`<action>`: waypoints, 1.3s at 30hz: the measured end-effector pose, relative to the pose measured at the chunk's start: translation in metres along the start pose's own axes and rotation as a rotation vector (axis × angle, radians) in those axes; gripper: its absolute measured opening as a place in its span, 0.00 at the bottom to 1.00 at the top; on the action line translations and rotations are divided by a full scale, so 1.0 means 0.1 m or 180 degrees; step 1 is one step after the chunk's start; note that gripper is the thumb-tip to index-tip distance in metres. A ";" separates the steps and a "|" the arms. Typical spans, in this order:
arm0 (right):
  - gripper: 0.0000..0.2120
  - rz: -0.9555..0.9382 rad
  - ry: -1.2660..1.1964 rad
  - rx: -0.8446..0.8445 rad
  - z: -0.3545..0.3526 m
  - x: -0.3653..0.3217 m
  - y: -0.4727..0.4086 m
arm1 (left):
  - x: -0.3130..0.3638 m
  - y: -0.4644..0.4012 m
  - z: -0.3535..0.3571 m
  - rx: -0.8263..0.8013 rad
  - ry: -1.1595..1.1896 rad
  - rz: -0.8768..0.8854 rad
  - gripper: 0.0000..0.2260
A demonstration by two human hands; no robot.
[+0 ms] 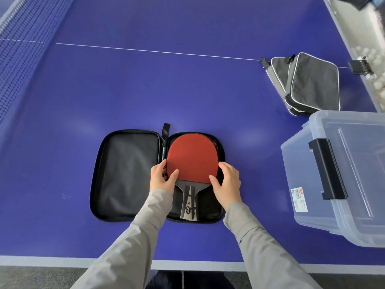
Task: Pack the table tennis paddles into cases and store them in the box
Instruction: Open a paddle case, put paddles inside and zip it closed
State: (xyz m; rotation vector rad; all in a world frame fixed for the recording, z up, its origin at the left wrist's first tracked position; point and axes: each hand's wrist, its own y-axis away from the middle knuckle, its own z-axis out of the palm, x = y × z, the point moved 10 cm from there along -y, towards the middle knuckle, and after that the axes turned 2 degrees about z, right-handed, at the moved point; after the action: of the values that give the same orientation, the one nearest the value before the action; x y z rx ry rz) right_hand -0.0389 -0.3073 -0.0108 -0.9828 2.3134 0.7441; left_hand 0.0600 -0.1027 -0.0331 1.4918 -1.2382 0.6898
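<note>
1. We had the red-rubbered table tennis paddle with its grey and black handle [192,161] lying in the right half of the open black zip-around fabric case [129,174], at lower centre of the frame on the blue table tennis table [145,84], handle pointing toward the bottom edge
2. Our left hand [161,178] pressed its thumb on the lower left of the blade and curled its fingers around that edge; our right hand [227,182] did the same at the lower right, so both hands gripped the paddle, neither was free
3. A dark rim showed beyond the blade's upper right edge; we could not tell whether that was a second paddle underneath or the case lining. If it was a paddle, we judged the pair could sit skewed and the zip might jam on a protruding edge
4. We judged the empty left flap could catch the blade if folded over before the blade sat fully inside the border
5. The clear plastic storage box with a black latch [337,178] stood at the right edge of the frame, and looked to overhang the table's near edge; a nudge while loading could tip it
6. The two grey and black zipped cases [306,84] leaned together at upper right, above the box, well apart from our hands
</note>
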 end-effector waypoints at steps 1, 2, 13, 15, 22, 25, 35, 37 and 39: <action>0.23 0.0019 -0.0075 0.0030 -0.01 0.02 0.01 | 0.01 0.01 0.01 -0.0013 -0.0001 0.0026 0.20; 0.24 0.0025 -0.0115 0.0040 -0.02 0.03 0.01 | 0.01 0.02 0.02 -0.0033 -0.0003 0.0034 0.19; 0.24 -0.0019 -0.0049 -0.0028 -0.01 0.05 0.00 | 0.02 0.02 -0.02 -0.0196 -0.0216 0.0044 0.21; 0.24 -0.0025 0.0009 0.0024 -0.06 0.11 0.03 | 0.04 -0.01 -0.17 -0.0101 -0.0376 0.0181 0.21; 0.28 0.0087 0.1116 -0.0094 -0.14 0.63 0.28 | -0.27 -0.01 -1.54 0.1059 -0.2076 0.0121 0.28; 0.27 0.0097 0.1387 -0.0224 -0.09 0.75 0.38 | -0.59 0.06 -1.93 0.1116 -0.2267 -0.0378 0.31; 0.27 0.0219 0.1500 -0.0393 -0.05 0.76 0.41 | -0.35 0.40 -1.87 0.0341 0.0249 -0.0101 0.23; 0.27 0.0231 0.1477 -0.0440 -0.06 0.71 0.42 | 0.01 0.61 -1.72 0.0160 0.0588 0.0180 0.30; 0.25 0.0213 0.1136 -0.0334 -0.14 0.58 0.42 | 0.37 0.86 -1.42 -0.0124 0.0487 0.0532 0.32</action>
State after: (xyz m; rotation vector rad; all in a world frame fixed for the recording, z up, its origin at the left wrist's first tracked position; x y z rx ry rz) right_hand -0.1094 -0.3190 -0.0259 -1.1697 2.6457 0.7754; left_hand 0.0152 0.0229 0.0726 1.2885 -1.2600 0.8692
